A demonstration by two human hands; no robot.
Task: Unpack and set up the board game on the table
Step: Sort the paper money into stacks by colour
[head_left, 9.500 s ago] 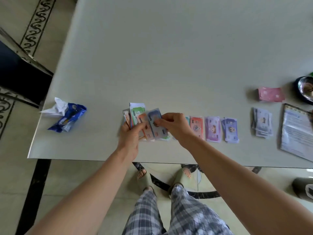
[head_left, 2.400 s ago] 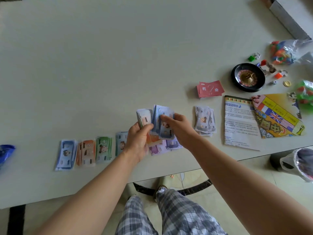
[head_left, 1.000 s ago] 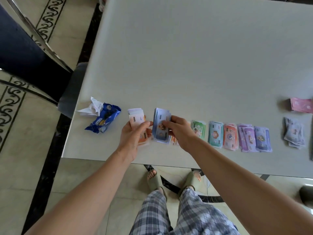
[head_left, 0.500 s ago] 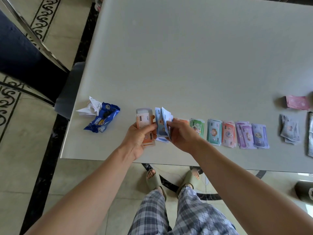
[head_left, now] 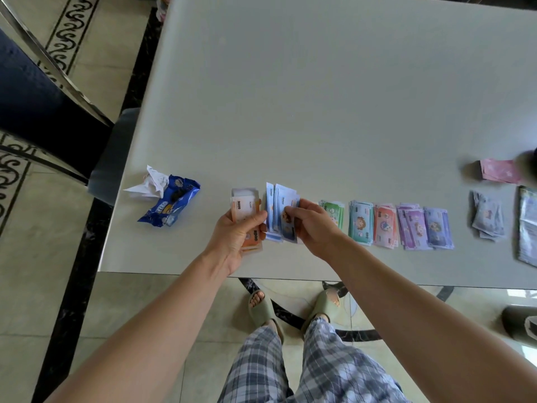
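The pale surface [head_left: 319, 97] had a row of sorted money piles [head_left: 386, 225] along its near edge, so the tidy move was probably to start the next pile just left of the green pile [head_left: 332, 212]. The left hand [head_left: 238, 237] was curled round the orange notes [head_left: 247, 210] and the right hand [head_left: 313, 228] pinched a fan of blue notes [head_left: 280, 216] over that edge. Squaring the blue ones up before laying them down would likely stop them sliding apart.

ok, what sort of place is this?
Probably a home dining room: a big pale table with a padded chair pushed in at its end, a patterned tile floor, and the person stands in slippers.
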